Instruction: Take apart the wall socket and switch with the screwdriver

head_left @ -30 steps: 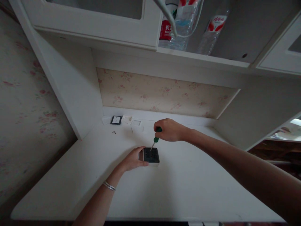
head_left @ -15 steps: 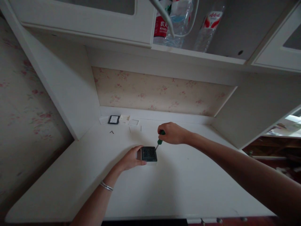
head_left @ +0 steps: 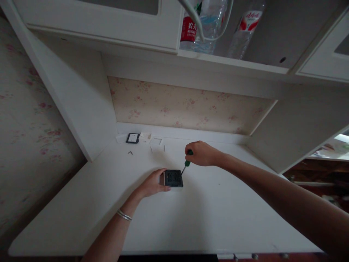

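A dark square socket module [head_left: 173, 178] lies on the white desk [head_left: 212, 218], face up. My left hand [head_left: 152, 183] grips its left edge, fingers curled against the side. My right hand [head_left: 200, 153] is closed round a green-handled screwdriver [head_left: 187, 165]. The thin shaft slants down and its tip rests at the module's upper right corner. A thin bracelet [head_left: 124, 215] circles my left wrist.
At the back left of the desk lie a black-framed socket plate [head_left: 132, 138], white plastic parts [head_left: 156, 141] and two small screws [head_left: 130, 152]. A shelf above holds plastic water bottles [head_left: 247, 27]. White side panels close the alcove on both sides.
The screwdriver tip has shifted from the module's upper left area to its upper right corner, my right hand moving slightly right. My left hand keeps its hold.
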`<move>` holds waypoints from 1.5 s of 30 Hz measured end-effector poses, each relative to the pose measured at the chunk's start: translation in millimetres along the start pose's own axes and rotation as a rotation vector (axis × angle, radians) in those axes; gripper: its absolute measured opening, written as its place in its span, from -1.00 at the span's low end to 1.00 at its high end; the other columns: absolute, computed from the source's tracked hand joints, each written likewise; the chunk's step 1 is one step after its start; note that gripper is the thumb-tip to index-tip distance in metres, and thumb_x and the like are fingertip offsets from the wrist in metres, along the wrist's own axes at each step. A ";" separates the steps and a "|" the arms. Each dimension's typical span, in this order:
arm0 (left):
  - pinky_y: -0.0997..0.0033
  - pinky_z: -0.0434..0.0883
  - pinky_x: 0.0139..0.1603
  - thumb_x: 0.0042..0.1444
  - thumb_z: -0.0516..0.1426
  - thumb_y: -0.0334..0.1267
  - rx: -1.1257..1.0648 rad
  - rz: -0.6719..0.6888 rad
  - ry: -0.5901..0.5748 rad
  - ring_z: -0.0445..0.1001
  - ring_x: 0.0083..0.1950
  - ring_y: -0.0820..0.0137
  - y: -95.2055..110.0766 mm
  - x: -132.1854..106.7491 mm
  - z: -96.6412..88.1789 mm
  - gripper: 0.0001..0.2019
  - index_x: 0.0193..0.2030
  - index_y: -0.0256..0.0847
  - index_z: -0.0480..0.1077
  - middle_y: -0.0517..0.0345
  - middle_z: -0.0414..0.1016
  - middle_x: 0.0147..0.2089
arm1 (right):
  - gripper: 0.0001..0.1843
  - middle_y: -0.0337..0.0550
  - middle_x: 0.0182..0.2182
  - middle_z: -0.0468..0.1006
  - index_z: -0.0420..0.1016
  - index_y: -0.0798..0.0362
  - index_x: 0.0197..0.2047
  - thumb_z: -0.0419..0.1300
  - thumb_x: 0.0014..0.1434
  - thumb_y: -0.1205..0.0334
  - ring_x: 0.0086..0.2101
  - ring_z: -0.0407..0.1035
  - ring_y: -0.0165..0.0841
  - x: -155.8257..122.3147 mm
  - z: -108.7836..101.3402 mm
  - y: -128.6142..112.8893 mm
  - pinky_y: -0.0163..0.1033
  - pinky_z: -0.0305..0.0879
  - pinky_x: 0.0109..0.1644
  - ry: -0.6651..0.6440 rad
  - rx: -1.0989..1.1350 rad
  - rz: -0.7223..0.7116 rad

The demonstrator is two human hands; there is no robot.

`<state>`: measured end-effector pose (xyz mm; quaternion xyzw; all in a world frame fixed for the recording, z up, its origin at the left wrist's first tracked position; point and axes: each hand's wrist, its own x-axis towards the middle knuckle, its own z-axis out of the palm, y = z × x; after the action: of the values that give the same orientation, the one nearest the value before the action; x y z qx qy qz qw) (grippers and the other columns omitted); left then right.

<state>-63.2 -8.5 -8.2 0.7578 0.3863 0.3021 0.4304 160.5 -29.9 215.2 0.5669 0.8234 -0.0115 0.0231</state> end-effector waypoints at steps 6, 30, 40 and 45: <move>0.14 0.15 0.27 -0.25 0.38 -0.10 0.001 0.015 0.007 0.26 0.23 0.11 0.2 0.2 0.6 -0.15 0.23 -0.16 0.22 -0.04 0.29 0.24 | -0.77 -0.12 -0.29 0.58 0.53 0.02 -0.27 0.08 0.05 0.19 -0.29 0.40 -0.29 0.9 1.1 -0.1 -0.30 0.18 -0.28 0.011 0.018 -0.012; 0.12 0.19 0.25 -0.24 0.38 -0.16 -0.037 0.014 0.010 0.29 0.21 0.11 10.3 -0.7 0.7 -0.20 0.20 -0.15 0.24 -0.02 0.32 0.21 | -0.70 -0.03 -0.28 0.59 0.52 0.08 -0.28 -0.01 0.19 0.15 -0.28 0.46 -0.23 9.9 8.8 -43.4 -0.26 0.21 -0.30 0.078 -0.114 -0.185; 0.11 0.18 0.26 -0.26 0.38 -0.11 -0.031 0.011 0.005 0.29 0.21 0.09 10.0 -0.9 -0.8 -0.19 0.20 -0.15 0.25 -0.02 0.32 0.21 | -0.71 -0.09 -0.19 0.57 0.46 0.02 -0.13 0.06 0.07 0.30 -0.22 0.43 -0.25 17.8 1.8 -30.1 -0.29 0.20 -0.27 -0.076 0.032 -0.232; 0.06 0.13 0.28 -0.26 0.38 -0.10 -0.017 -0.015 0.011 0.24 0.25 0.07 4.6 -1.2 -0.5 -0.15 0.23 -0.14 0.23 -0.07 0.26 0.25 | -0.76 -0.10 -0.22 0.56 0.48 0.06 -0.20 0.09 0.04 0.34 -0.25 0.41 -0.31 14.4 -7.5 -18.1 -0.34 0.20 -0.28 -0.163 0.136 -0.237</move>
<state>-62.7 -10.9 -4.0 0.7494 0.3918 0.3062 0.4371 138.3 -22.6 221.8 0.4632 0.8772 -0.1158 0.0500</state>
